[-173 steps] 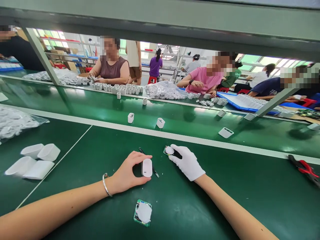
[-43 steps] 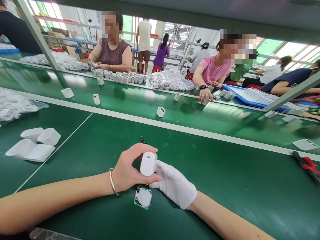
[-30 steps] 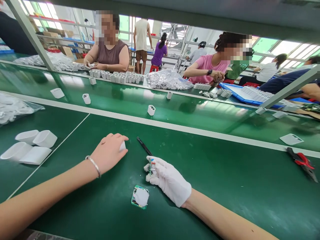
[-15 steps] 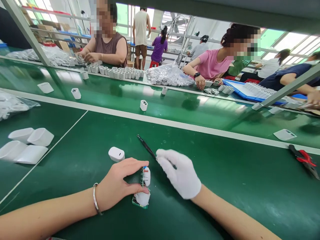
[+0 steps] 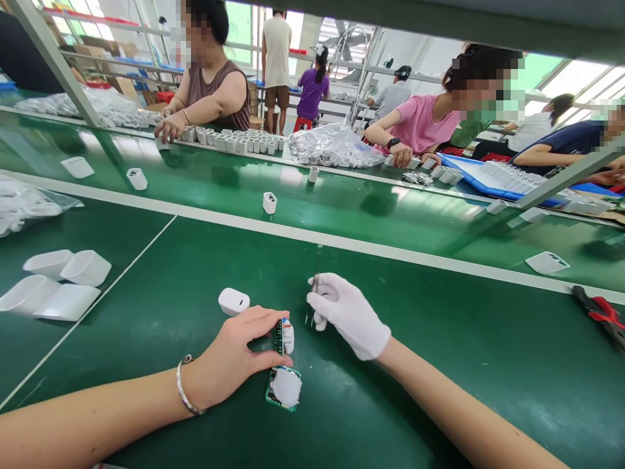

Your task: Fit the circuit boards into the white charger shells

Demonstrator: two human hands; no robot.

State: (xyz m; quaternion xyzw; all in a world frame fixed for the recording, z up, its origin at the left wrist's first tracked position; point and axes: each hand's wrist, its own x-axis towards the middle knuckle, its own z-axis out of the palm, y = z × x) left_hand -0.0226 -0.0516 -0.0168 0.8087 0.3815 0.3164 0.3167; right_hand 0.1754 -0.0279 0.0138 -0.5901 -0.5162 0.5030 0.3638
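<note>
Bare except for a bracelet, my left hand [image 5: 234, 348] pinches a small circuit board [image 5: 288, 337] between thumb and fingers. White material covers the board's right side. Just below the thumb, a second circuit board [image 5: 286, 389] with a white pad on it lies on the green tabletop. My right hand [image 5: 349, 312], in a white glove, is closed on dark tweezers [image 5: 316, 277], blurred by motion, with the tips pointing down. Behind the left fingers lies a white charger housing [image 5: 233, 301] with a slot in its end.
Several empty white shells [image 5: 68, 286] lie at the left, near a plastic bag [image 5: 34, 202] of white parts. Red-handled pliers [image 5: 603, 309] rest at the right edge. White housings sit on the green conveyor belt [image 5: 209, 185]. Co-workers [image 5: 215, 91] sit across it.
My right hand has picked the tweezers up off the table and turned them tips down. The left hand holds its board in about the same place. Housings on the belt have shifted left.
</note>
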